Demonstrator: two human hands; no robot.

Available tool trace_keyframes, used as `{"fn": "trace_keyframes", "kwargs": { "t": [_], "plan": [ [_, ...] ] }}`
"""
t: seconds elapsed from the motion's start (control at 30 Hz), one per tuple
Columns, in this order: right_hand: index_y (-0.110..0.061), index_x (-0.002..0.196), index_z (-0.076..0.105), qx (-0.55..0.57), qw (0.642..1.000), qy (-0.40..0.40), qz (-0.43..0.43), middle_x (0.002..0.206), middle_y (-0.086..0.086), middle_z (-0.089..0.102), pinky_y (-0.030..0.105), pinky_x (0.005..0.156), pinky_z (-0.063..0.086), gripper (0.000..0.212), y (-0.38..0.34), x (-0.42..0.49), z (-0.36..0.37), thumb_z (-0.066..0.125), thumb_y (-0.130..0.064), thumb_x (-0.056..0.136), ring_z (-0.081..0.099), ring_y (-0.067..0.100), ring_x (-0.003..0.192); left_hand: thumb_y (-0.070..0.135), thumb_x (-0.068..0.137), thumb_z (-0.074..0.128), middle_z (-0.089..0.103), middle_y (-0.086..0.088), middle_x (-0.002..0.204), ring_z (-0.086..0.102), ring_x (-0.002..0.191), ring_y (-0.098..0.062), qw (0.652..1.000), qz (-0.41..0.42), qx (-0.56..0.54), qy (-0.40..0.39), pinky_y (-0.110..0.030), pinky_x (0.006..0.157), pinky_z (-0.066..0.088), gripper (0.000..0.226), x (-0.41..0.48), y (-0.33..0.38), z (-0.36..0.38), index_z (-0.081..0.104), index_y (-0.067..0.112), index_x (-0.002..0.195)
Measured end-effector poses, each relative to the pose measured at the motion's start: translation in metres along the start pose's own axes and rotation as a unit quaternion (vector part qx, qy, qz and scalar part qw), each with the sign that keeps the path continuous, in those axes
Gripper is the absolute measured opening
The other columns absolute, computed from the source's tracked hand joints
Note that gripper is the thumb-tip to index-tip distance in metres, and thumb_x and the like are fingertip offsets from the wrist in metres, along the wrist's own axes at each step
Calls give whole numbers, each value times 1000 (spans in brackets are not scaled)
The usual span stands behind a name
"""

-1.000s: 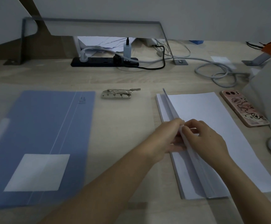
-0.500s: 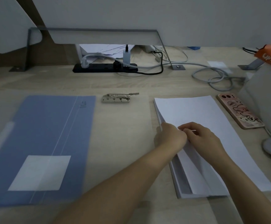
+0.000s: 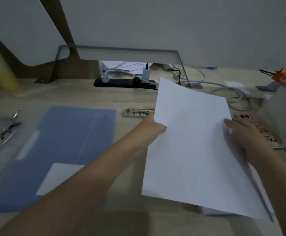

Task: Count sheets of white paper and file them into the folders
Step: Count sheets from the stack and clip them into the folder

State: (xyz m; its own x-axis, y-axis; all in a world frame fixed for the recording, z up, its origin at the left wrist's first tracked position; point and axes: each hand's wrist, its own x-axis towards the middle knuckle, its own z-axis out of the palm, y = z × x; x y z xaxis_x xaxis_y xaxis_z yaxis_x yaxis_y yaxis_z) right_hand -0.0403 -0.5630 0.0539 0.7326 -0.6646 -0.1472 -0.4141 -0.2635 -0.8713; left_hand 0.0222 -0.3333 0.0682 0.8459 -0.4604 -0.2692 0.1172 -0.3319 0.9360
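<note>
A thin sheaf of white paper is lifted off the desk, tilted toward me. My left hand grips its left edge, thumb hidden behind the sheets. My right hand holds the right edge. Under the lifted sheets, a sliver of the remaining paper stack shows at the lower right. A blue folder with a white label lies flat on the desk to the left. A metal binder clip lies between the folder and the paper.
A second metal clip lies at the far left. A pink phone sits right of my right hand, beside a grey box. A black power strip and cables run along the back. A yellow tube stands far left.
Both hands stopped thumbing the stack's edge and lifted a sheaf of sheets up off it, left hand now on the left edge and right hand on the right edge.
</note>
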Motion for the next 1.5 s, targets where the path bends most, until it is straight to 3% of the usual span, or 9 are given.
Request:
{"fn": "trace_keyframes", "kwargs": {
  "t": [0.27,0.43,0.63,0.83,1.07,1.2,1.37,1.43,1.5],
  "plan": [
    [-10,77,54,45,990,-137,3,73,8,52,30,63,37,12,-26,-29,96,51,-10,88,49,23,68,7,94,47,63,-1,105,60,92,-18,996,-65,42,32,-26,72,48,29,-45,-54,-103,51,15,122],
    [-5,71,45,31,982,-173,65,74,10,43,32,61,31,16,-14,-29,140,50,-4,86,43,24,71,8,93,51,58,-10,130,55,117,-28,990,-128,47,44,-40,103,43,39,-41,-88,-117,49,9,131],
    [-6,81,57,39,982,-154,99,89,14,57,35,72,42,9,0,-26,146,50,-2,85,54,30,81,24,93,47,57,0,87,53,73,-12,974,-178,125,59,-23,60,38,11,-25,-98,-114,50,13,95],
    [7,95,55,38,982,-141,119,91,17,56,39,78,43,15,0,-25,146,51,-1,84,56,35,85,16,95,37,39,-1,63,39,49,-13,967,-194,132,98,-16,40,37,26,-16,-97,-118,33,15,70],
    [-3,106,62,80,985,-103,116,90,14,62,36,76,43,25,5,-34,147,52,-7,84,54,31,88,19,95,44,57,-9,88,56,77,-23,974,-190,70,97,-38,86,54,13,-12,-100,-121,46,12,85],
    [10,117,51,77,985,-79,133,117,28,57,33,76,35,35,2,-31,147,51,-7,86,54,41,96,20,95,45,56,-6,80,55,70,-20,975,-185,73,96,-37,80,55,16,-7,-101,-121,46,13,81],
    [13,129,40,38,989,-75,120,101,29,56,41,67,41,46,-5,-30,148,48,-2,85,49,40,81,25,92,42,60,-8,86,61,85,-29,965,-178,161,105,-47,89,54,12,-1,-103,-120,47,17,86],
    [16,119,48,5,996,-54,76,101,35,57,49,74,46,39,-6,-27,151,44,2,83,52,49,89,26,93,41,58,-6,82,60,80,-29,962,-177,178,104,-47,85,56,12,1,-103,-120,45,20,84],
    [10,94,57,-31,998,-43,45,76,20,54,34,61,39,24,-7,-26,155,40,2,79,49,34,75,25,93,40,57,-6,78,59,74,-28,962,-177,180,100,-45,78,59,10,2,-102,-120,45,19,86]
  ]
}}
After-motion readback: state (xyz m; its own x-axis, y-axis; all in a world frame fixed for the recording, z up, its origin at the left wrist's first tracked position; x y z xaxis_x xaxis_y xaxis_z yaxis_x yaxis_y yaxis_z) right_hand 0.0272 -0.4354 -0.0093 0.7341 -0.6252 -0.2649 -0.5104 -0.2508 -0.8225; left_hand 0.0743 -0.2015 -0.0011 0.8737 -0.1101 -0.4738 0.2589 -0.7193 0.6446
